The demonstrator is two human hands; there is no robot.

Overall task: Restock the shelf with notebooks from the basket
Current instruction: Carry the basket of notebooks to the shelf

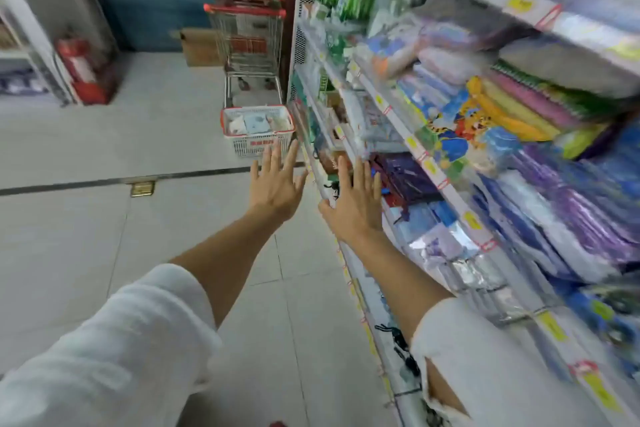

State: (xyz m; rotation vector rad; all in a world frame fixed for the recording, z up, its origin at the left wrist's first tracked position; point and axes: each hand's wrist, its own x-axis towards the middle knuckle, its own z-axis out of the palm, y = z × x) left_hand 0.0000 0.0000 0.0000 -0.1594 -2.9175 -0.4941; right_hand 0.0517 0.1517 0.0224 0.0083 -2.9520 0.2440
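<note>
One white plastic mesh basket (258, 140) with a red rim. Behind it, two nested wire shopping trolleys (249, 42) with red handles and one brown cardboard box (199, 47). Far to its left, one red fire extinguisher (81, 68). Before it, two bare hands, left hand (277, 184) and right hand (355, 201). Shelved notebooks (519, 107): too blurred to count.

1. Stretches both forearms (221, 253) forward, bare below white sleeves (114, 340) pushed back.
2. Holds left hand (277, 185) out flat, back upward, fingers straight and spread, gripping nothing.
3. Holds right hand (353, 206) just beside it, likewise flat, fingers straight, empty.
</note>
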